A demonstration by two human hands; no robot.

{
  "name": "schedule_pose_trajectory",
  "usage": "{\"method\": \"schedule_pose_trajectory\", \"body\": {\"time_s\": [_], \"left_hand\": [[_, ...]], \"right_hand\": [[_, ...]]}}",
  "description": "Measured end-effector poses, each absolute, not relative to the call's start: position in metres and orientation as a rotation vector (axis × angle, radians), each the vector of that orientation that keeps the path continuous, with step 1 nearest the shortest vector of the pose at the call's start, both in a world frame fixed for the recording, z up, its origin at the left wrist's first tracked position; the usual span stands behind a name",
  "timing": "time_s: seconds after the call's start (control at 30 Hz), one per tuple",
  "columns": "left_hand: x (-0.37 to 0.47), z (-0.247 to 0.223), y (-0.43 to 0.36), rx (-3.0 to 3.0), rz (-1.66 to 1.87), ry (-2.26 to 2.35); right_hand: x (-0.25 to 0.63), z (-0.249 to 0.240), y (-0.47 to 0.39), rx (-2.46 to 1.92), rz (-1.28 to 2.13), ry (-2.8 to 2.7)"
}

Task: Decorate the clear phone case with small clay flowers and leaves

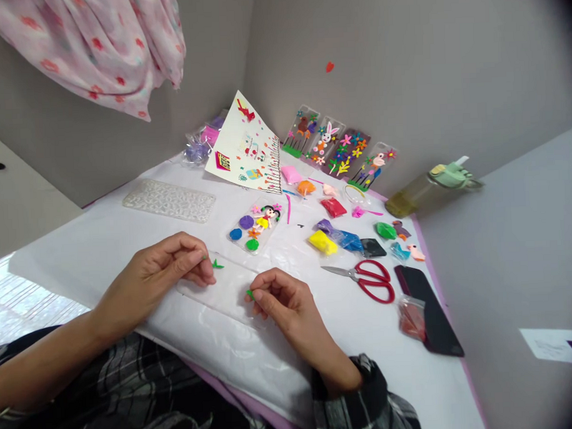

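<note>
My right hand (282,302) pinches a small piece of green clay (250,294) between thumb and forefinger, just over a clear plastic sheet (223,287). On that sheet, near its far left end, lies a green clay leaf shape (217,264). My left hand (175,262) is beside it with thumb and forefinger pressed together; a faint speck of green shows at the tips, too small to make out well. Beyond the sheet lies a clear phone case (263,240) with a clay girl figure, pink flowers and purple, blue and green clay discs.
Red-handled scissors (375,280), a black phone (427,309) and a bag of brownish-red clay (412,316) lie right. Several clay packets, including yellow (322,242), fill the middle. Decorated cases (349,151) and a bottle (430,189) are at the back; a textured clear case (170,200) lies left.
</note>
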State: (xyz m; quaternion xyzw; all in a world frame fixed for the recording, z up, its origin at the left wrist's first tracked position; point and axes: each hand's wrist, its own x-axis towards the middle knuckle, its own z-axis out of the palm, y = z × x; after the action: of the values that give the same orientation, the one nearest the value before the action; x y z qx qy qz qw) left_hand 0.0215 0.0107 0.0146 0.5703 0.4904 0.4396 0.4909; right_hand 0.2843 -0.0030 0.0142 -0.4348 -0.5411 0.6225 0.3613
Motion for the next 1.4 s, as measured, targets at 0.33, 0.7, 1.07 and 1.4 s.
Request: {"method": "schedule_pose_trajectory", "body": {"time_s": [0.33, 0.7, 1.07, 1.4], "left_hand": [[0.021, 0.005, 0.013, 1.094, 1.195, 1.095], [0.009, 0.008, 0.013, 1.439, 1.032, 1.257], [0.014, 0.009, 0.013, 1.318, 1.103, 1.35], [0.014, 0.014, 0.011, 1.525, 1.046, 1.519]], "right_hand": [[0.284, 0.016, -0.004, -1.134, 1.6, -1.409], [0.285, 0.018, -0.004, -1.157, 1.617, -1.406], [0.284, 0.018, -0.004, -1.156, 1.619, -1.417], [0.284, 0.02, -0.004, -1.169, 1.627, -1.392]]}}
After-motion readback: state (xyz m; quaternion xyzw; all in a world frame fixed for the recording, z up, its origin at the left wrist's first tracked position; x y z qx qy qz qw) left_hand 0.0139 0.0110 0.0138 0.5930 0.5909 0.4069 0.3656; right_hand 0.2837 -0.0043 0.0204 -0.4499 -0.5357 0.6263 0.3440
